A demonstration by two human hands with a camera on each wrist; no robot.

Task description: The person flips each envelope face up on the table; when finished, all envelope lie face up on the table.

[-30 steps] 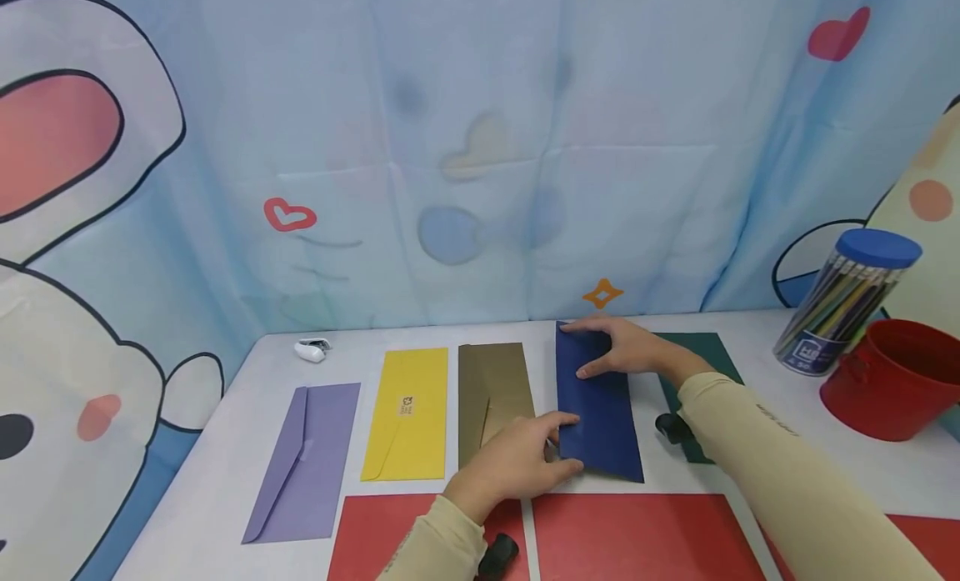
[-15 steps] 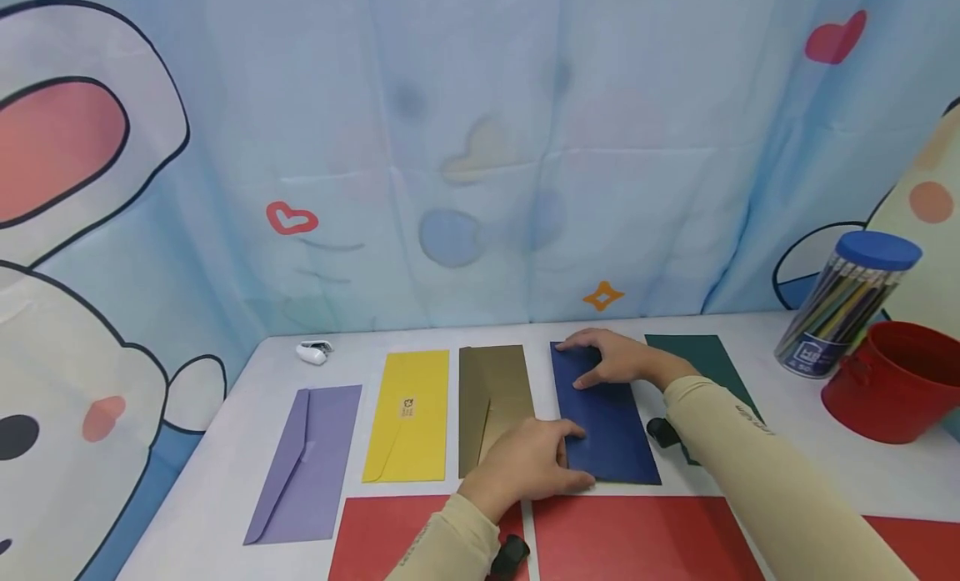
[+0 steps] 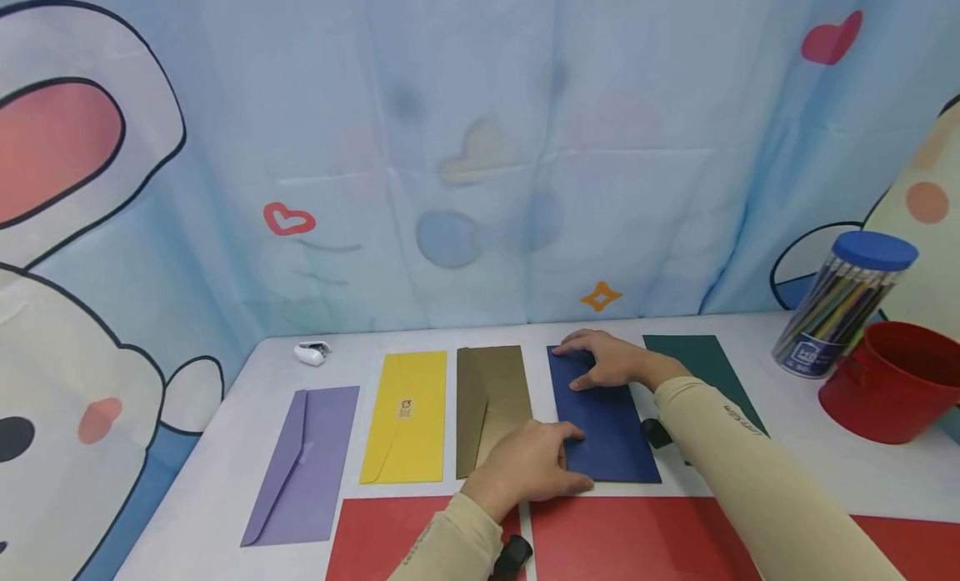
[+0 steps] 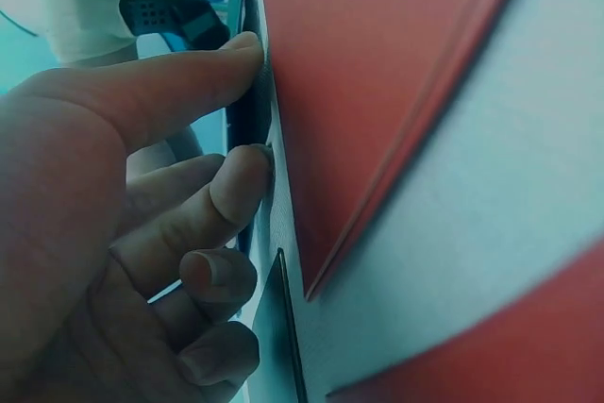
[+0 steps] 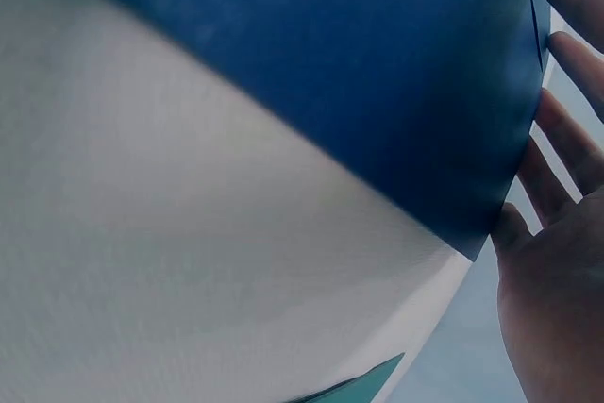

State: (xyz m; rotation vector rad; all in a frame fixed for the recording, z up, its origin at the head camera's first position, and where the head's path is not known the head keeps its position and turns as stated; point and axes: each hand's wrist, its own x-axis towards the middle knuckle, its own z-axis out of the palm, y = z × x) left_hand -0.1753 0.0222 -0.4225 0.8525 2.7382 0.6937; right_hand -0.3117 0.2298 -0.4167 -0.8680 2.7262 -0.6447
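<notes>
A dark blue envelope (image 3: 611,435) lies upright on the white table between a brown-gold envelope (image 3: 491,389) and a dark green one (image 3: 697,360). At its far end the right hand (image 3: 618,360) rests on it, index finger by the top left corner and thumb on the face. Fingers (image 5: 566,139) of that hand line the blue envelope's edge in the right wrist view. The left hand (image 3: 525,464) touches the near left corner with thumb and index finger. Its other fingers (image 4: 217,276) bend loosely in the left wrist view.
Yellow (image 3: 405,414) and purple (image 3: 303,464) envelopes lie to the left, a white clip-like object (image 3: 311,353) behind them. Red envelopes (image 3: 637,535) line the table's front. A pencil jar (image 3: 843,306) and red bucket (image 3: 885,389) stand at right, near the curtain (image 3: 487,81).
The blue envelope has come down flatter, its near end shifting right. Both hands moved with it: the left slightly right, the right slightly down and left. Little differs over the last half second.
</notes>
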